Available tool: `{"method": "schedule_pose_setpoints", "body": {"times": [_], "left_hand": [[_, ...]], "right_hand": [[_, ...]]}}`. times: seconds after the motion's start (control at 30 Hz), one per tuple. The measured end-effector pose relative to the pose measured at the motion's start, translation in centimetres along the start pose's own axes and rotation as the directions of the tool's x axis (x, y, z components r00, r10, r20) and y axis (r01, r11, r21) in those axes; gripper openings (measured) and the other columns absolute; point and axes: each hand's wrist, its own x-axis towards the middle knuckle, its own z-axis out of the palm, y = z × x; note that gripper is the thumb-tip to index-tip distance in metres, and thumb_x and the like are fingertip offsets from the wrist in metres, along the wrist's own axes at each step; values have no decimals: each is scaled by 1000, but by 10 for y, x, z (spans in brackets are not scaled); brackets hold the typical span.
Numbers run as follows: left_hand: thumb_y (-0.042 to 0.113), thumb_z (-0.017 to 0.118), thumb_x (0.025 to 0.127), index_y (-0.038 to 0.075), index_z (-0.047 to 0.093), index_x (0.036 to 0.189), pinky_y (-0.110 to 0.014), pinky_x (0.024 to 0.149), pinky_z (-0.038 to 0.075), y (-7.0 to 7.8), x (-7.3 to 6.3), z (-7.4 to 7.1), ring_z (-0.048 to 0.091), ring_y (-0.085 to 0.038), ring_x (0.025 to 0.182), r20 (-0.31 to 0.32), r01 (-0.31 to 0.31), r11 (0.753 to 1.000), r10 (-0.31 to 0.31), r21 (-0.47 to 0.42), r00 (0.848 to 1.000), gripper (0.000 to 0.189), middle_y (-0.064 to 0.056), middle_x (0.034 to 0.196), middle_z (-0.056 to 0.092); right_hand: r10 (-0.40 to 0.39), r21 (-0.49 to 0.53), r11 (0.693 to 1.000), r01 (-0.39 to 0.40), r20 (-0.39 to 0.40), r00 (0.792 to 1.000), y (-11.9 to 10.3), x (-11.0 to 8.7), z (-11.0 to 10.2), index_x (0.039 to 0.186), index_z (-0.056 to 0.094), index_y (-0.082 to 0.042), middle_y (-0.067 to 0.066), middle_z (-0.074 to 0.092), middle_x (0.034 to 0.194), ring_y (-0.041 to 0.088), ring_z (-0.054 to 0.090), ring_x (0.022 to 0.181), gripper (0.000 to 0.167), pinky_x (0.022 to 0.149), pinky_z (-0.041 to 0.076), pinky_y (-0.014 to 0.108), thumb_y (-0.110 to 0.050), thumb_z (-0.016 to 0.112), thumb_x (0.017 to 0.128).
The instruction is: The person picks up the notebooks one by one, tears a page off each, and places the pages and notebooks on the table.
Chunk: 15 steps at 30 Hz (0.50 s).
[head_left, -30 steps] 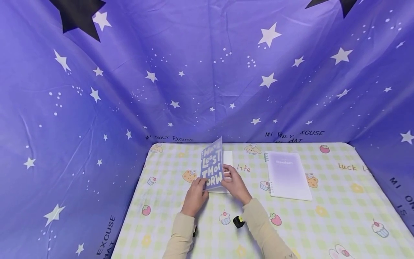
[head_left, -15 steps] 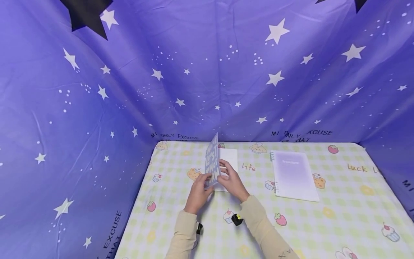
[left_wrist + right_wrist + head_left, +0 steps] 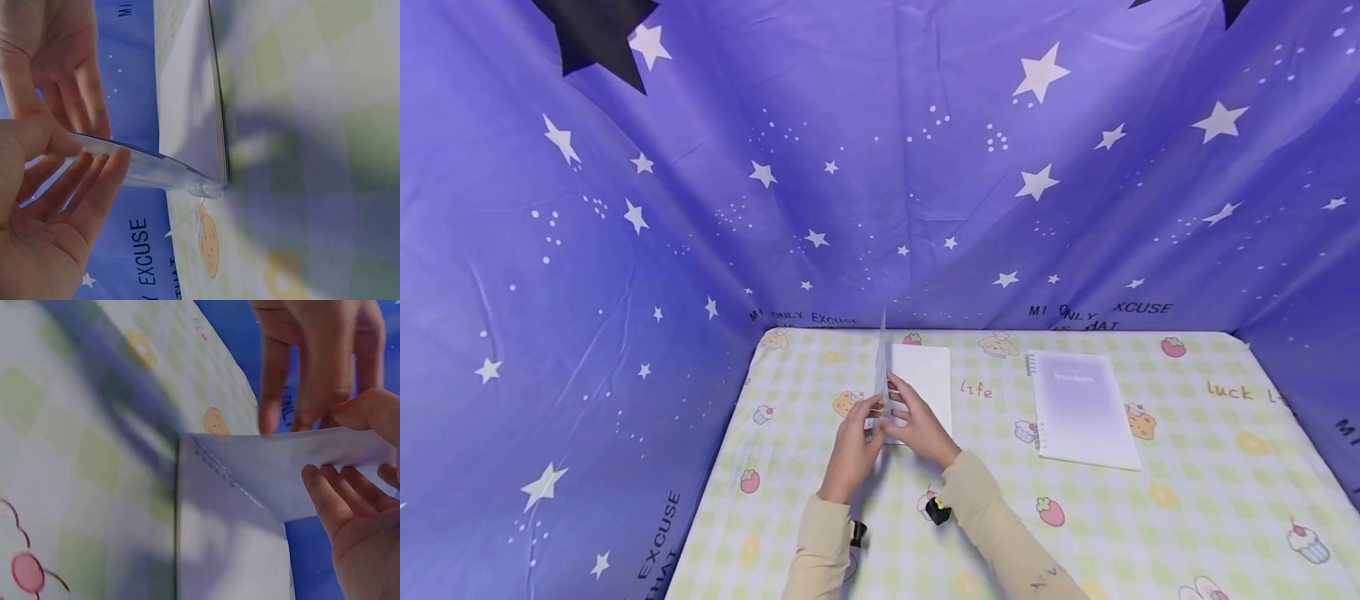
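A spiral notebook lies at the middle of the table, its white page (image 3: 928, 379) bare on the right. Its cover (image 3: 882, 358) stands nearly upright and is seen almost edge-on. My left hand (image 3: 852, 446) pinches the cover's near edge, fingers on the outer face in the left wrist view. My right hand (image 3: 925, 429) pinches the same edge from the page side; in the right wrist view its fingers (image 3: 334, 500) lie along the cover's inner face. The clear coil (image 3: 205, 189) shows at the fold in the left wrist view.
A second spiral notebook (image 3: 1082, 412), with a pale purple cover reading "freedom", lies to the right. A green-and-white checked cloth (image 3: 1210, 467) covers the table. Purple star-printed curtains (image 3: 820, 167) enclose the back and sides.
The blue lettered cover has turned leftward, from tilted with its lettering in sight to nearly upright and edge-on. My right hand has moved left with it, baring more of the white page.
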Motion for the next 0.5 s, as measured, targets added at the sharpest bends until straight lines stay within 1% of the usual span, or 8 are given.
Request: {"method": "schedule_pose_setpoints", "body": {"times": [0.13, 0.17, 0.3, 0.43, 0.5], "left_hand": [[-6, 56, 92, 6, 52, 139, -29, 82, 60, -1, 1, -3, 63, -25, 113, -47, 12, 1000, -13, -26, 999, 49, -11, 122, 62], [-6, 55, 93, 6, 52, 140, -29, 81, 60, -1, 1, -4, 63, -26, 113, -58, 12, 999, -14, -33, 998, 49, -12, 123, 62], [-6, 55, 94, 4, 50, 140, -31, 79, 60, 0, 2, -10, 64, -29, 110, -113, 4, 999, -9, -48, 994, 47, -17, 123, 62], [-5, 54, 94, 4, 50, 139, -34, 78, 61, 3, 4, -16, 64, -33, 108, -190, -29, 998, 17, -57, 982, 46, -17, 123, 61], [-6, 54, 95, 4, 49, 140, -35, 80, 60, 5, 5, -18, 64, -33, 109, -220, -42, 997, 27, -63, 975, 47, -16, 125, 60]], "right_hand": [[-39, -24, 999, 39, 10, 999, 7, 4, 9, 153, 25, 5, 32, 36, 147, 48, 45, 132, 77, 105, 47, 52, 12, 64, 88], [-48, -19, 999, 48, 11, 999, 13, 5, 11, 154, 27, 2, 30, 37, 147, 47, 45, 133, 77, 105, 46, 52, 11, 65, 88], [-83, -31, 996, 84, 31, 996, 14, 10, 16, 153, 31, -1, 24, 42, 144, 42, 48, 131, 74, 106, 46, 51, 8, 66, 88], [-134, -118, 984, 136, 23, 991, 12, 14, 20, 150, 37, -1, 22, 48, 140, 39, 52, 126, 70, 104, 47, 52, 4, 68, 88], [-134, -142, 981, 136, 17, 991, 12, 15, 23, 149, 39, 0, 22, 49, 138, 38, 53, 124, 67, 103, 49, 52, 3, 68, 89]]}}
